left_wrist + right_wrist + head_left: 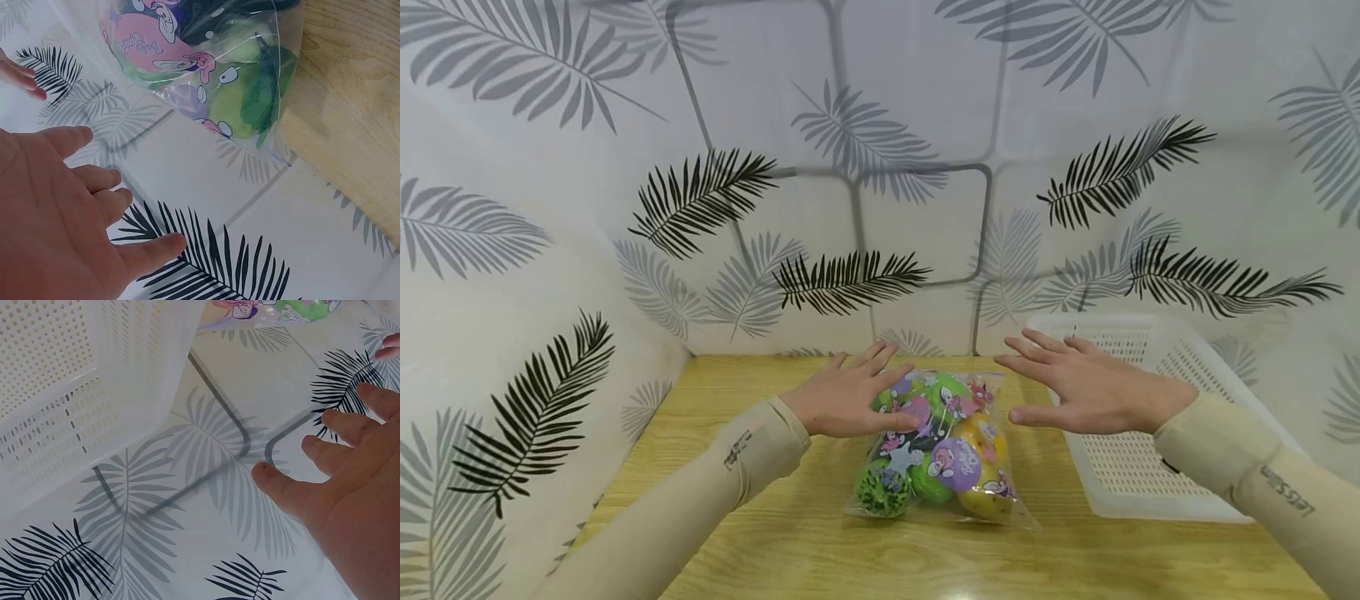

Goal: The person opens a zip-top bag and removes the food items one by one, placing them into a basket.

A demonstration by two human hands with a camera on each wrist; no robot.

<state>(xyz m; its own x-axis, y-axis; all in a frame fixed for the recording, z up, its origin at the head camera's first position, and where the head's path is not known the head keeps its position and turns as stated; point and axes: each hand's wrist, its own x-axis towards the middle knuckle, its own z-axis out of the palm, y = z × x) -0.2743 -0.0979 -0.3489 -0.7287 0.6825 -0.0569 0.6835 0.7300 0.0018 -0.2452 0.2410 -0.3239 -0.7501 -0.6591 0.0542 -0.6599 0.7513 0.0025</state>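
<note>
A clear plastic zip bag (955, 462) printed with pink and purple cartoon figures lies on the wooden table, filled with several green and yellow rounded items that look like fruit or vegetables. My left hand (850, 398) is spread over the bag's left side, fingers straight; in the left wrist view the hand (69, 212) appears apart from the bag (206, 69). To the bag's right, my right hand (1090, 387) hovers with its fingers extended and holds nothing. The right wrist view shows that hand (344, 469) with spread fingers, the bag's edge (269, 314) beyond.
A white perforated plastic basket (1135, 500) stands on the right of the table (760, 533), partly behind my right hand and forearm. A pale cloth with leaf prints (917, 225) hangs behind the table and along its left side.
</note>
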